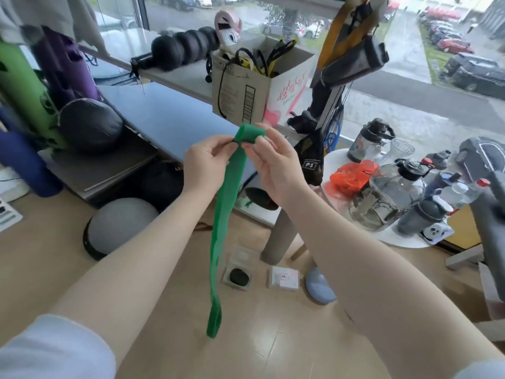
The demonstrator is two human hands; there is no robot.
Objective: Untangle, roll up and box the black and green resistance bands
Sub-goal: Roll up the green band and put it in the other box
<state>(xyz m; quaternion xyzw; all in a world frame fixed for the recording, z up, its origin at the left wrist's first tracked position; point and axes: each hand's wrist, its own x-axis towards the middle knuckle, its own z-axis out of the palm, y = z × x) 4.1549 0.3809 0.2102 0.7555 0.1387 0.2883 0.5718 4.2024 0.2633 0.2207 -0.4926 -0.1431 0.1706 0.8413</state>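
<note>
Green band (222, 220) roll start pinched by left hand (203, 165) and right hand (276, 168); loose pinch risks unrolling, long tail twisting.

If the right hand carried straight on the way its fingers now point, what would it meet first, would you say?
The right hand points left, towards the rolled top of the green resistance band it already pinches. Just beyond lies the left hand, likely the first thing met, though depth is unclear.

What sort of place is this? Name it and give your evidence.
Probably a gym or fitness studio corner by a window: rolled yoga mats, a half-dome balance trainer on the floor, shaker bottles on a round table.
</note>
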